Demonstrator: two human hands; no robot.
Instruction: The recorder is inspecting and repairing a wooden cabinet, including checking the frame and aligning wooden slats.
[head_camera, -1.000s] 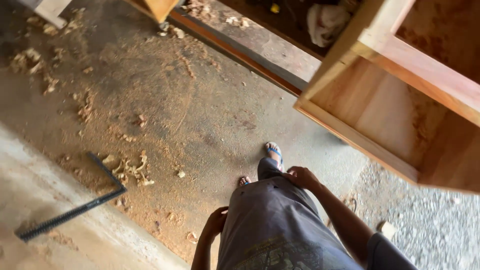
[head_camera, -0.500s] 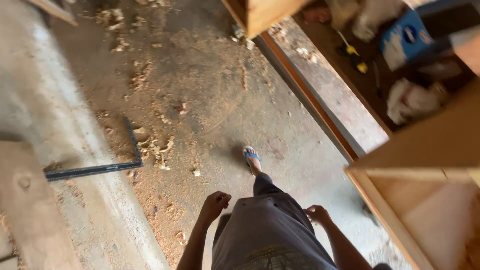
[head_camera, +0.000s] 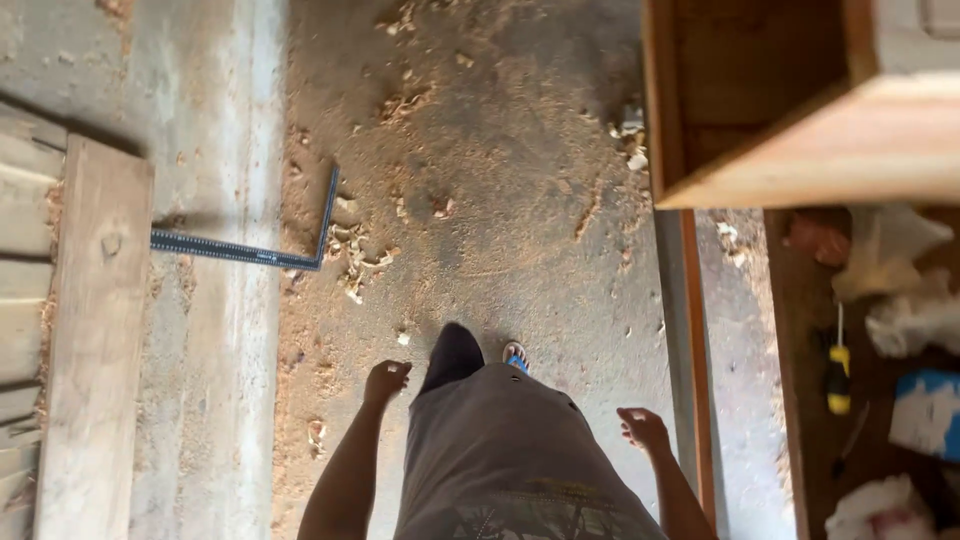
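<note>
Sawdust-brown concrete floor (head_camera: 500, 200) fills most of the frame, littered with pale wood shavings (head_camera: 355, 250), which suggests planing or sawing done here. At the upper right a large open wooden cabinet (head_camera: 790, 110) juts into view, raised off the ground, its hollow inside facing the camera. At the left edge a long plank (head_camera: 90, 330) lies flat alongside other boards. Between the plank and the shavings a dark metal framing square (head_camera: 255, 245) lies on the floor, its long arm pointing left and its short arm up the frame. At the right, in a darker recess, a yellow-handled screwdriver (head_camera: 838, 365) lies among white rags and a blue packet.

At the bottom centre the person stands in grey trousers. The left hand (head_camera: 387, 380) hangs loosely curled and holds nothing; the right hand (head_camera: 643, 428) hangs half open, also holding nothing. The framing square is the tool nearest the left hand, well apart from it.
</note>
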